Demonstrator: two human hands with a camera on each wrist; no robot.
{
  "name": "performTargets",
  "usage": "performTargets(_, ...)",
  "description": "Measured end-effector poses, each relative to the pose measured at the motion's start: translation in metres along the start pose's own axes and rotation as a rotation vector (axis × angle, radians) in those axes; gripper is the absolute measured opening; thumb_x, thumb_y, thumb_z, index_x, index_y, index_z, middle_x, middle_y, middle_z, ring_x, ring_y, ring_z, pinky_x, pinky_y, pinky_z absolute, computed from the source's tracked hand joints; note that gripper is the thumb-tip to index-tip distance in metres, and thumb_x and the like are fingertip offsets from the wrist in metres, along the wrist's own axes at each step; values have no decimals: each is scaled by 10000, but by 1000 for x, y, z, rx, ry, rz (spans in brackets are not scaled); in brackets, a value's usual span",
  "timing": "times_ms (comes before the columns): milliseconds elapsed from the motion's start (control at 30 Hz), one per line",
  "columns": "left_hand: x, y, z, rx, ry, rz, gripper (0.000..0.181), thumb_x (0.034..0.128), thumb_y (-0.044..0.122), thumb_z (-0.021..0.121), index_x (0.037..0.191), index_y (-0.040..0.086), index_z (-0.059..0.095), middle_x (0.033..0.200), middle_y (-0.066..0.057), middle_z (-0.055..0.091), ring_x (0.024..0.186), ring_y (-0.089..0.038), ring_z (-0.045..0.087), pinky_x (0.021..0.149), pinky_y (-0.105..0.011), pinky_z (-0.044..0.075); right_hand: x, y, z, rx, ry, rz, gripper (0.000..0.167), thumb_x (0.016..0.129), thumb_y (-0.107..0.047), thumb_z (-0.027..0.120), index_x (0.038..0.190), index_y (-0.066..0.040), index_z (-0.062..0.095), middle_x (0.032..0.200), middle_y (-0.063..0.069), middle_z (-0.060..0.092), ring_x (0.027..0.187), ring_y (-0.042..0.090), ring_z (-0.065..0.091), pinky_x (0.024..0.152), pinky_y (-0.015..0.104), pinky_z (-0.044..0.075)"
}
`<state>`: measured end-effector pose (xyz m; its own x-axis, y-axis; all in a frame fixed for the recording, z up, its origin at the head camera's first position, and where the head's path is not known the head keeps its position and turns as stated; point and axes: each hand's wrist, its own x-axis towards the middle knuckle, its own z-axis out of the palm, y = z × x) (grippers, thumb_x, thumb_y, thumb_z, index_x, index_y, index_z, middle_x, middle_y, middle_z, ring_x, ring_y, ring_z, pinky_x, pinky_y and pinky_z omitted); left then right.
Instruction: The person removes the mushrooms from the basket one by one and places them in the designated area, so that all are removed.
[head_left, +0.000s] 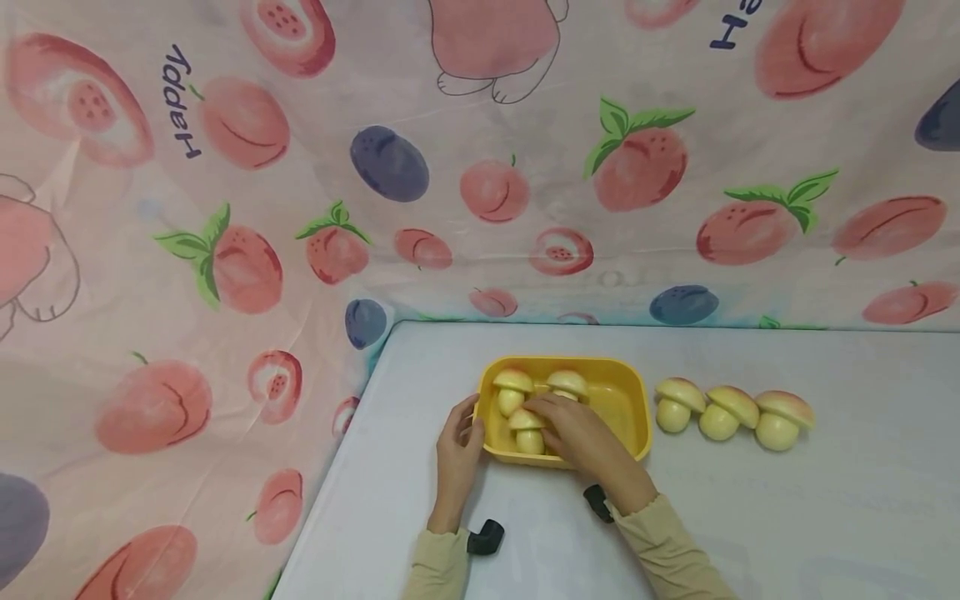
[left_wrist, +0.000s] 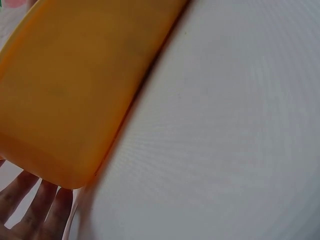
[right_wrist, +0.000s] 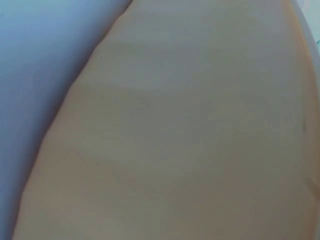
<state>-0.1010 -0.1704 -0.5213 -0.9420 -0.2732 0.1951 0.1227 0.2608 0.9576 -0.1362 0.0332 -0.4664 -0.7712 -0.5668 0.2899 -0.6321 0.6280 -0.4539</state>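
Note:
A yellow tray holds three pale-yellow toy mushrooms with pink-tinged caps: a back-left mushroom, a back-middle mushroom and a front mushroom. My right hand reaches over the tray's front rim, fingers and thumb gripping the front mushroom at its cap. My left hand lies along the tray's left end. In the left wrist view, fingers of that hand touch the rounded end of the tray. A blurred beige surface fills most of the right wrist view; the right hand's grip is hidden there.
Right of the tray, three more toy mushrooms stand in a row on the white table. Behind and to the left hangs a fruit-print cloth. Black devices sit at both wrists.

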Motion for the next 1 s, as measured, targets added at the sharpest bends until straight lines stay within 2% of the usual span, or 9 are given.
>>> performTargets(400,2,-2,0,17,-5,6,343,1003,131,567,1339,184,606,1334,-47,620,1131,-232,604,950,-314,502,-2,1,-6,-13,28,-4,379,848,3,731,1219,-53,679,1154,78,691,1071,245,655,904,406,544)
performTargets(600,1,-2,0,20,-5,12,349,1003,110,564,1346,164,602,1334,-73,619,1136,-256,602,952,-324,501,-3,1,-9,-11,32,-9,371,854,5,724,1220,-40,683,1197,96,683,1117,263,645,934,414,534)
performTargets(800,0,0,-1,28,-6,-2,354,1002,118,562,1352,162,599,1341,-51,614,1142,-220,598,957,-312,503,-5,-1,-15,-19,21,3,377,852,6,716,1227,-18,685,1227,132,674,1138,292,642,935,420,534)
performTargets(1000,-1,0,0,20,-5,21,350,1004,117,561,1349,157,600,1336,-90,615,1145,-263,602,957,-346,505,-10,-2,-21,-39,43,-3,383,845,2,716,1227,-15,686,1229,147,670,1135,306,645,918,420,542)
